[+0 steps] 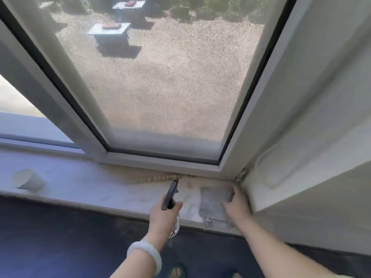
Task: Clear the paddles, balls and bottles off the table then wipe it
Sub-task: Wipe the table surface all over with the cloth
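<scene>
Windowsill (pixel 80 183): left grip (pixel 164 215) clasps spray bottle (pixel 170 194), marking blurred; right grip (pixel 236 205) on cloth (pixel 212 201), hold unclear.

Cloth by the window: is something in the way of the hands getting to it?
Nothing visible is. The right hand rests on the grey cloth on the windowsill; the left hand grips a spray bottle just beside it.

We see a pale window sill (pixel 90 183): a white paper cup (pixel 28 180) lies tipped over at its left end, a grey cloth (pixel 214 201) flat at the right.
</scene>
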{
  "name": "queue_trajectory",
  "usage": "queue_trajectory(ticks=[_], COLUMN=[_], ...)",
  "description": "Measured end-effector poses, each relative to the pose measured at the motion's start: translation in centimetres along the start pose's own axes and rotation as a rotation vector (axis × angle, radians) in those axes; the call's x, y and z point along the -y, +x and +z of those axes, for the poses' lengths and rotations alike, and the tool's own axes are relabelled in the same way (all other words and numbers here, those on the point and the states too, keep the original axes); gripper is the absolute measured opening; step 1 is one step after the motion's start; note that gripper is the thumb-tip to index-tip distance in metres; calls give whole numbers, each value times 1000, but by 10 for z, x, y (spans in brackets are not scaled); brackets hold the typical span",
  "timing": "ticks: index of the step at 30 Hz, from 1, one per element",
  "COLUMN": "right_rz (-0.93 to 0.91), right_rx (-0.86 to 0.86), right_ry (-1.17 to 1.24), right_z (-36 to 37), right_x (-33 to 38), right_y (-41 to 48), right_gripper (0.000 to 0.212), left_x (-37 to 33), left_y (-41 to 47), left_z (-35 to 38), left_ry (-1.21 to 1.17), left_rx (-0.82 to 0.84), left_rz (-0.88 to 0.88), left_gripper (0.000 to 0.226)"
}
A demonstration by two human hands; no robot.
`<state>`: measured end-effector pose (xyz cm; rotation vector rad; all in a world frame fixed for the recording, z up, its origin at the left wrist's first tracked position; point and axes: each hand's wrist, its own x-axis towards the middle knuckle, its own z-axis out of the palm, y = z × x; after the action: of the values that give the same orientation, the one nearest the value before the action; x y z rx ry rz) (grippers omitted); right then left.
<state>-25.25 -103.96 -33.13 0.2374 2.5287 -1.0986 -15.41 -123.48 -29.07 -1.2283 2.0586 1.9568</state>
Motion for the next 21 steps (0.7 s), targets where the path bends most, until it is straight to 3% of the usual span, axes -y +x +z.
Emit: queue_trajectory(ticks=[3,6,8,15,21], right_rz=[-106,-109,-120,-206,-167], right_rx=[-20,216,328,256,211], right_ry=[-139,-190,-349,-521,-450], right_z=[6,18,25,21,10], right_x=[-9,-21,-29,-27,-21], right_y=[-11,-11,-7,10,12], right_gripper=[56,52,58,66,68], left_x=[-3,-3,-2,3,-4], left_y=[4,9,11,23,34], left_z=[4,7,7,9,23], left_ry=[-1,45,81,130,204], left_rx=[31,28,18,59,151], left_rz=[-5,31,48,4,135], left_gripper=[20,19,19,19,14])
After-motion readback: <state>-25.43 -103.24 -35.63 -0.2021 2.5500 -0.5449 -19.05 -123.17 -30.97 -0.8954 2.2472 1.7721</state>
